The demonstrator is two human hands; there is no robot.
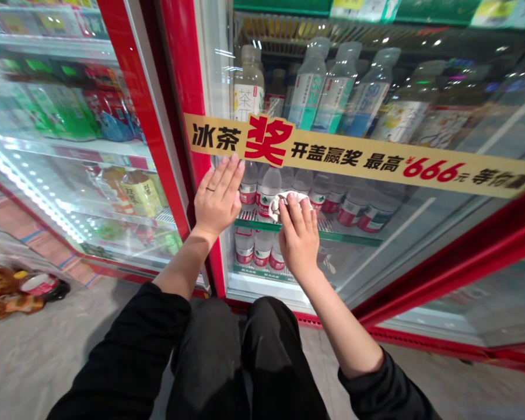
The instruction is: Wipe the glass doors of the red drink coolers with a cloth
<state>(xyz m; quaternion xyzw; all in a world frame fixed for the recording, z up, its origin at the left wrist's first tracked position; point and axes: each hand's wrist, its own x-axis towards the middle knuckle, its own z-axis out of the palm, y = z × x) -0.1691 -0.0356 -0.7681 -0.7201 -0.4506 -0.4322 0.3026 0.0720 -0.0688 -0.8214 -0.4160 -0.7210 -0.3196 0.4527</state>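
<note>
My left hand lies flat with fingers extended against the red door frame and the glass edge, just under a yellow promotional strip. A thin ring shows on one finger. With my right hand I press a crumpled white cloth to the glass door of the fridge, below the strip. The cloth sits under my fingertips, and part of it is hidden by them. Behind the glass, red-labelled water bottles stand on a shelf near both hands.
A second lit fridge with drinks stands to the left. On the floor at far left lie wrapped bottles. A red-framed door borders the right side. My knees are close to the fridge base.
</note>
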